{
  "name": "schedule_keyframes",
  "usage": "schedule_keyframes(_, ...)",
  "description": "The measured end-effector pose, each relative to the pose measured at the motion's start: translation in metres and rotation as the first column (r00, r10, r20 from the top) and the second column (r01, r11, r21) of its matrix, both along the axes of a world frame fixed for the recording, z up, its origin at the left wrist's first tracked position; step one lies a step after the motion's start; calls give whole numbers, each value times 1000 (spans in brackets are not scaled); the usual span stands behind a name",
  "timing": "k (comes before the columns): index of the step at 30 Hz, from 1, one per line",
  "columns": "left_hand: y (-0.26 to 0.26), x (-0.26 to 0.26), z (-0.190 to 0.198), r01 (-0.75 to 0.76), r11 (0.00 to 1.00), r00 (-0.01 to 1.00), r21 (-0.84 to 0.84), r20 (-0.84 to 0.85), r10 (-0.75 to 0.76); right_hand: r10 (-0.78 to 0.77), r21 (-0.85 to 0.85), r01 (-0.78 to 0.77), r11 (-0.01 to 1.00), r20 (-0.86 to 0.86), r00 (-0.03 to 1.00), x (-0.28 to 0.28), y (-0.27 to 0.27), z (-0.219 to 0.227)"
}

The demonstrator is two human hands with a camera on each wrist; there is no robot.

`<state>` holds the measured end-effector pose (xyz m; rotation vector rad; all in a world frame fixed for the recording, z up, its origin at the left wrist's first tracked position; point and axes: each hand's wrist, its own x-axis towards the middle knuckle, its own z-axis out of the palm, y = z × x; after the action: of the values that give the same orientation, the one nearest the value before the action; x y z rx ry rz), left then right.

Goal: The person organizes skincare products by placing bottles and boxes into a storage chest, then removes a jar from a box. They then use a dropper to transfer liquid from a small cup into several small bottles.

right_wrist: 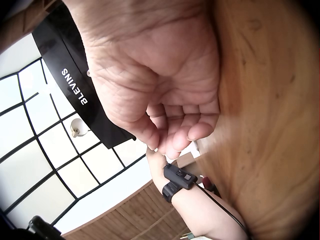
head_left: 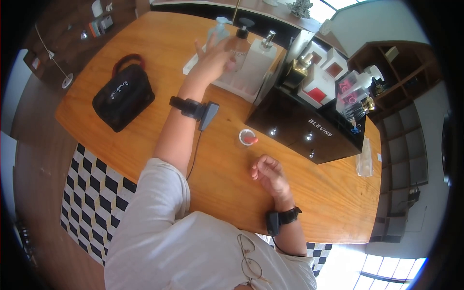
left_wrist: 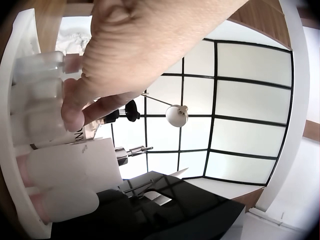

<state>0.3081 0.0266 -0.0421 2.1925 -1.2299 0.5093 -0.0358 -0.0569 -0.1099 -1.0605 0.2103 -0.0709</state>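
My left hand (head_left: pixel 210 63) reaches over a pale tray (head_left: pixel 240 94) at the back of the table, with some fingers spread upward. In the left wrist view, the thumb (left_wrist: pixel 74 107) and a bent finger come together right at the top of frosted containers (left_wrist: pixel 37 107); I cannot tell whether they pinch one. A white pump bottle (head_left: pixel 258 63) and an amber bottle (head_left: pixel 239 46) with black pump stand beside the hand. My right hand (head_left: pixel 271 176) rests at the table with loosely curled fingers and nothing visible in it. Nearby lies a small white ring-shaped dish (head_left: pixel 244 140) with a pink piece (head_left: pixel 251 140).
A black BLEVINS drawer box (head_left: pixel 295 118) stands at right, topped with white boxes (head_left: pixel 319 83) and a pump bottle (head_left: pixel 360 84). At left lies a black pouch (head_left: pixel 123 99) with a red handle. A clear plastic packet (head_left: pixel 365 159) lies near the right edge.
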Motion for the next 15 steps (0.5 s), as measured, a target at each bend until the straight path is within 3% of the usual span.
schedule_keyframes(2,2,2,2,-17,998,1000,-53,11,17,-2,-4,2,1000,6,1000,0,0,-1)
schedule_keyframes(4,11,22,5,118,975,983,-187,-119,-142,-6,0,6,1000,1,1000,0,0,0)
schedule_keyframes(6,26,39,4,156,953,963,-259,-174,-205,-7,7,7,1000,-3,1000,0,0,0)
schedule_keyframes(8,44,48,1,113,958,971,-262,-173,-162,-7,13,7,1000,-5,1000,0,0,-1)
schedule_keyframes(11,62,62,-14,-14,999,970,-31,-242,6,-7,16,8,1000,-10,1000,0,0,1)
schedule_keyframes(14,60,63,-21,9,1000,849,23,-529,5,-7,23,8,1000,-20,1000,-1,0,2)
schedule_keyframes(15,57,61,-19,31,999,836,37,-549,-6,-9,22,9,1000,-20,1000,0,-1,2)
